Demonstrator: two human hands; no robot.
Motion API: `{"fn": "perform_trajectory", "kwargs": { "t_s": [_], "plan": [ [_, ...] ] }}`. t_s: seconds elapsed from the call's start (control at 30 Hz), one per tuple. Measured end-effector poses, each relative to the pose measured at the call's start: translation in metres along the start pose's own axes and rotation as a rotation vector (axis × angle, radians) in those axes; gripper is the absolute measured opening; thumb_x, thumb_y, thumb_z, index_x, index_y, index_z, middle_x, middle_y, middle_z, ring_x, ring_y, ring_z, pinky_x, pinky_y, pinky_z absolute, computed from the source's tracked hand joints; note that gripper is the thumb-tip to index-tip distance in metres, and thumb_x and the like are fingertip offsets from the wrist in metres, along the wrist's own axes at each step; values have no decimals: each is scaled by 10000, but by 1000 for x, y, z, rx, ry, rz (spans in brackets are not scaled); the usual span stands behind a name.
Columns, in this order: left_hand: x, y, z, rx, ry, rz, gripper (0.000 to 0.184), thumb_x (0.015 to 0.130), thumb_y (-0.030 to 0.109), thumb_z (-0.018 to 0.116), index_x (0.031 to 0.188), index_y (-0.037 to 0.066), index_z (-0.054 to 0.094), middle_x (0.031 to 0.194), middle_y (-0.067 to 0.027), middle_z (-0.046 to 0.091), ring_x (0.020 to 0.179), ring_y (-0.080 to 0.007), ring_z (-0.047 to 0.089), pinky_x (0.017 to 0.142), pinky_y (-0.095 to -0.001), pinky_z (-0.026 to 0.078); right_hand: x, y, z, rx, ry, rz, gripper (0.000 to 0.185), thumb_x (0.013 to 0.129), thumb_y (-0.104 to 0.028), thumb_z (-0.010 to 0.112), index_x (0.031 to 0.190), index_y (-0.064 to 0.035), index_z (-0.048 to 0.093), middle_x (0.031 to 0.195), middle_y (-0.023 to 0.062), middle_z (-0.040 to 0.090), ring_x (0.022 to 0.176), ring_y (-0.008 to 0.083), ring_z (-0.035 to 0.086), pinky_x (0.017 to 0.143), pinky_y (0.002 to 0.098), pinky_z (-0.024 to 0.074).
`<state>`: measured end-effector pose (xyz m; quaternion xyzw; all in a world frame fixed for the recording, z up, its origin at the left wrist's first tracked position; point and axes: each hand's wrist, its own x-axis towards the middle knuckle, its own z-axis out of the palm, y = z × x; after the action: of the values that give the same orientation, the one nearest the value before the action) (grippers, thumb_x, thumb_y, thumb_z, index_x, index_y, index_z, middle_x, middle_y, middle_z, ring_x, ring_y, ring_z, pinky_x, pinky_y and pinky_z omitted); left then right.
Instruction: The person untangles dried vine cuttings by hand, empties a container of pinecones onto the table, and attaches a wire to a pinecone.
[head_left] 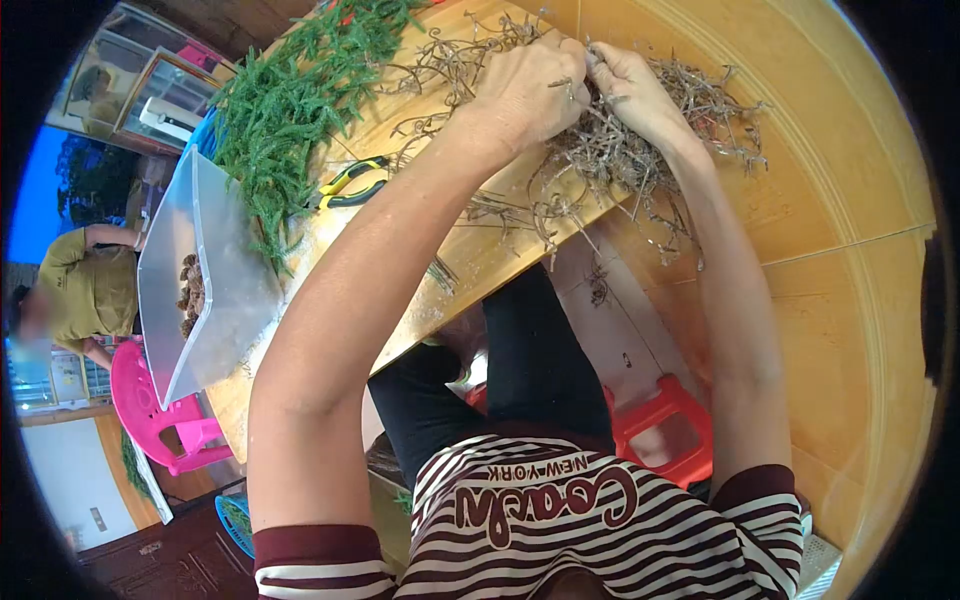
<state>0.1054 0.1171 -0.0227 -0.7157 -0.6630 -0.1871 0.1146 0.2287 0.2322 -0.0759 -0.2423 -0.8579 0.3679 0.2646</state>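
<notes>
My left hand [530, 92] and my right hand [640, 95] meet at the far right of the wooden table [460, 285]. The left fingers are curled into a pinch, and what they hold is hidden. My right thumb and fingers close on brown, curly wiry stems [620, 155], which look dried or artificial. A tangled heap of them lies under and around both hands. More loose brown stems [450, 60] spread beyond my left hand. Pliers with yellow-and-black handles [352, 185] lie left of my left forearm, their jaws hidden or hard to make out.
Green pine-like sprigs [285, 115] pile along the table's left side. A translucent plastic bin [235, 290] with brown clumps stands beside them. A pink chair [150, 410] and a person in an olive shirt [90, 285] are farther left. A red stool [670, 430] stands below.
</notes>
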Motion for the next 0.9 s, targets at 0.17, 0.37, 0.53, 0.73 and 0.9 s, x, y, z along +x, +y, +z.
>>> {"fn": "perform_trajectory", "kwargs": {
  "t_s": [0.17, 0.37, 0.53, 0.73, 0.9],
  "plan": [
    [-2, -10, 12, 62, 73, 66, 196, 830, 178, 596, 903, -2, 567, 863, -219, 625, 795, -402, 623, 696, -472, 508, -4, -9, -1, 195, 21, -107, 273, 988, -230, 455, 1050, 5, 577, 862, 31, 633, 793, 127, 547, 738, 299, 445],
    [-3, -12, 6, -66, -9, -15, 198, 865, 184, 550, 933, 0, 575, 846, -221, 632, 800, -389, 633, 692, -478, 496, -6, -14, 1, 261, -12, -60, 302, 991, -261, 458, 1042, 5, 590, 846, 22, 653, 768, 133, 567, 736, 303, 458],
    [-7, -14, 6, -230, -60, -100, 250, 909, 245, 544, 913, -5, 555, 770, -240, 614, 754, -392, 627, 645, -470, 471, -2, -5, 4, 295, -76, 11, 281, 990, -266, 455, 1015, -21, 589, 774, 40, 635, 715, 156, 571, 690, 321, 458],
    [-5, -11, 12, -51, 69, -95, 315, 912, 298, 523, 834, -2, 582, 779, -237, 625, 753, -397, 628, 643, -467, 473, 0, -8, 13, -72, 108, -39, 293, 1005, -276, 440, 1001, -22, 586, 709, -26, 497, 672, 76, 471, 601, 262, 401],
    [3, -24, 26, -409, -1, -266, 333, 886, 294, 520, 786, 4, 650, 791, -239, 647, 774, -388, 650, 674, -470, 506, 0, 1, 14, 5, 110, -54, 293, 1007, -263, 423, 1019, -24, 591, 743, -12, 531, 705, 86, 495, 635, 264, 427]
  ]
}}
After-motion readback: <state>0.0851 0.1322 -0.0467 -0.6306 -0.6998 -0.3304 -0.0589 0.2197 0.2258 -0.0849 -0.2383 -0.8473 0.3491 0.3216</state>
